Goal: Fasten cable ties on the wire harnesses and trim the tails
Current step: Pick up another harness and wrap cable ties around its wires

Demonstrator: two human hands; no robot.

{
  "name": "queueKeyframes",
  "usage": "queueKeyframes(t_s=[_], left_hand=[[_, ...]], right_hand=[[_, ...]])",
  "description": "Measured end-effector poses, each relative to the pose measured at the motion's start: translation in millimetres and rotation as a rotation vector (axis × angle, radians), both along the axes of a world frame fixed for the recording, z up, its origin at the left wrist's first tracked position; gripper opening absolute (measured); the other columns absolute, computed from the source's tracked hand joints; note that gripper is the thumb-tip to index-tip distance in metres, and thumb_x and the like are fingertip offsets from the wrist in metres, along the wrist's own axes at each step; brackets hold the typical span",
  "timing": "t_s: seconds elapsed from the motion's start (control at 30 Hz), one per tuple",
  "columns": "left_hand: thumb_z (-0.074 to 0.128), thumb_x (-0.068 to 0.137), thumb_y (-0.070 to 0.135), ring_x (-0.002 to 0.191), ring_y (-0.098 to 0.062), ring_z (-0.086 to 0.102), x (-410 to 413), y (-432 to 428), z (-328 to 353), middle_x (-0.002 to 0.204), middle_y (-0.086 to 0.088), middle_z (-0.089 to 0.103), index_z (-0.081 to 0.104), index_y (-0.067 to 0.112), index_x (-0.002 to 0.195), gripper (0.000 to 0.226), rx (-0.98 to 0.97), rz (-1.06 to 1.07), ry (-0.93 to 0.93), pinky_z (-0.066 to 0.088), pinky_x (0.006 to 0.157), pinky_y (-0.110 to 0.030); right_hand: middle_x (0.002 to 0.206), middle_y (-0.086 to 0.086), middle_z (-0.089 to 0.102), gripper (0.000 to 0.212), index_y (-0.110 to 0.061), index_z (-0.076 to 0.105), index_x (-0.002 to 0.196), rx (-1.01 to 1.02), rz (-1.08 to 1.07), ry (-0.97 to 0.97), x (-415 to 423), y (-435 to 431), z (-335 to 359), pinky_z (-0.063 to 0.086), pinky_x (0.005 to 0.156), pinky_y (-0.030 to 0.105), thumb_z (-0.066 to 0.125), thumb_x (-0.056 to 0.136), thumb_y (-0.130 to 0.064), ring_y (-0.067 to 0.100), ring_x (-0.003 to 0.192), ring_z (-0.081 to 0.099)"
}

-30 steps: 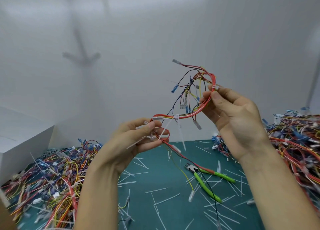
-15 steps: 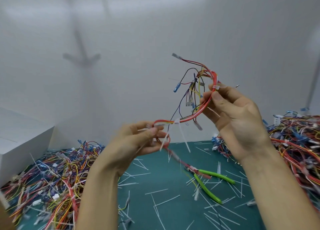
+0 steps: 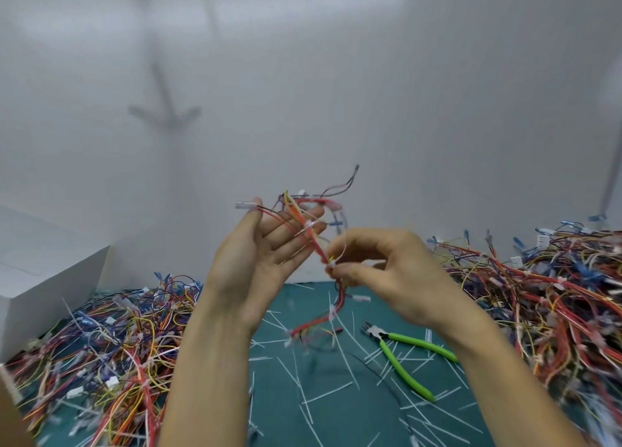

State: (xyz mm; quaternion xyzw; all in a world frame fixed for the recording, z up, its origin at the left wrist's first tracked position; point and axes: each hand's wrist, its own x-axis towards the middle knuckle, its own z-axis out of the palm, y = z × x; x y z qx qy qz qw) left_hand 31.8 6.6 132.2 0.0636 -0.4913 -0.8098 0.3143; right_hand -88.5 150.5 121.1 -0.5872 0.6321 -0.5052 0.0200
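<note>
Above mat (image 3: 353, 426), right hand (image 3: 387, 271) pinches harness (image 3: 311, 234) lying across left hand (image 3: 249, 261).

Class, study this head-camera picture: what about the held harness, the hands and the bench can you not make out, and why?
Head view: whether a tie lies where the right hand pinches the harness; its fingertips cover the spot.
Head view: the harness's lower end is motion-blurred, so trimmed or untrimmed tails cannot be told.
Head view: the right wire pile and white box run past the frame edges.

white box (image 3: 40, 278) left | teal mat (image 3: 279, 413) centre | white wall (image 3: 404, 110) behind
</note>
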Motion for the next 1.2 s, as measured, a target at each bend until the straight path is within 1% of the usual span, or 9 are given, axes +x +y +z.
queueKeyframes(t_s=[0.17,0.3,0.4,0.53,0.67,0.77,0.9,1.07,1.2], left_hand=[[0.059,0.091,0.029,0.079,-0.013,0.074,-5.1,4.9,-4.4,0.088,-0.004,0.077,0.073,0.012,0.090,0.022,-0.140,0.231,-0.071,0.054,0.074,-0.030],[0.061,0.094,0.015,0.079,-0.015,0.073,-6.5,10.0,-7.5,0.084,-0.002,0.076,0.072,0.014,0.091,0.012,-0.398,0.288,-0.079,0.061,0.073,-0.026],[0.063,0.093,0.008,0.080,-0.013,0.073,-8.0,15.2,-7.1,0.089,0.001,0.077,0.075,0.019,0.096,0.017,-0.555,0.330,-0.071,0.061,0.073,-0.029],[0.068,0.089,0.005,0.076,-0.002,0.067,-12.0,19.9,-6.6,0.085,0.007,0.077,0.078,0.024,0.093,0.021,-0.734,0.360,-0.055,0.054,0.067,-0.018],[0.069,0.089,0.009,0.090,-0.001,0.068,-18.2,25.2,-8.1,0.096,0.013,0.077,0.078,0.026,0.101,0.023,-0.935,0.441,-0.071,0.059,0.080,-0.030],[0.061,0.090,-0.004,0.108,-0.001,0.062,-22.2,31.0,-9.5,0.110,0.013,0.070,0.073,0.025,0.114,0.040,-1.080,0.536,-0.069,0.056,0.092,-0.036],[0.053,0.089,-0.008,0.098,0.018,0.048,-27.3,40.0,-8.7,0.109,0.004,0.060,0.064,0.028,0.123,0.051,-1.188,0.651,-0.003,0.052,0.087,-0.026],[0.048,0.084,-0.013,0.094,-0.001,0.054,-31.3,50.8,-6.5,0.107,-0.004,0.053,0.065,0.023,0.126,0.058,-1.126,0.680,0.015,0.057,0.082,-0.037],[0.037,0.078,-0.008,0.097,-0.005,0.053,-29.3,56.9,-4.7,0.108,-0.005,0.050,0.056,0.023,0.137,0.069,-1.207,0.620,-0.008,0.054,0.087,-0.031]], right_hand=[[0.083,-0.002,0.075,0.014,-0.021,0.072,0.087,0.307,0.016,0.085,6.3,-3.8,-4.9,0.055,0.078,0.022,0.075,0.084,-0.008,0.010,0.079,0.070],[0.091,-0.011,0.073,0.013,-0.028,0.070,0.092,0.411,-0.212,0.257,2.6,4.2,0.1,0.054,0.086,0.030,0.066,0.090,-0.016,0.003,0.086,0.066],[0.080,-0.013,0.071,0.025,-0.029,0.068,0.082,0.222,-0.439,0.237,0.1,12.5,9.5,0.055,0.076,0.033,0.055,0.089,-0.009,0.005,0.077,0.065],[0.078,-0.014,0.072,0.015,-0.029,0.071,0.087,-0.190,-0.433,-0.026,4.1,18.6,19.5,0.059,0.069,0.034,0.064,0.090,-0.016,0.005,0.073,0.068],[0.084,-0.016,0.074,0.020,-0.030,0.074,0.102,-0.221,-0.335,-0.137,11.4,15.2,19.8,0.061,0.078,0.040,0.070,0.084,-0.039,0.003,0.083,0.070],[0.082,-0.013,0.075,0.029,-0.027,0.071,0.110,-0.256,-0.341,-0.197,11.0,10.8,16.6,0.061,0.077,0.038,0.078,0.082,-0.031,0.002,0.080,0.072],[0.080,-0.011,0.075,0.032,-0.024,0.062,0.098,-0.380,-0.346,-0.283,11.8,5.1,12.4,0.062,0.070,0.029,0.084,0.076,-0.018,0.003,0.073,0.073],[0.075,-0.011,0.075,0.018,-0.023,0.072,0.085,-0.438,-0.343,-0.267,17.4,0.8,10.9,0.061,0.070,0.027,0.085,0.075,-0.018,0.003,0.068,0.073],[0.072,-0.011,0.075,0.012,-0.028,0.075,0.083,-0.457,-0.320,-0.272,16.8,3.6,10.6,0.063,0.072,0.037,0.079,0.083,-0.016,0.007,0.067,0.074]])
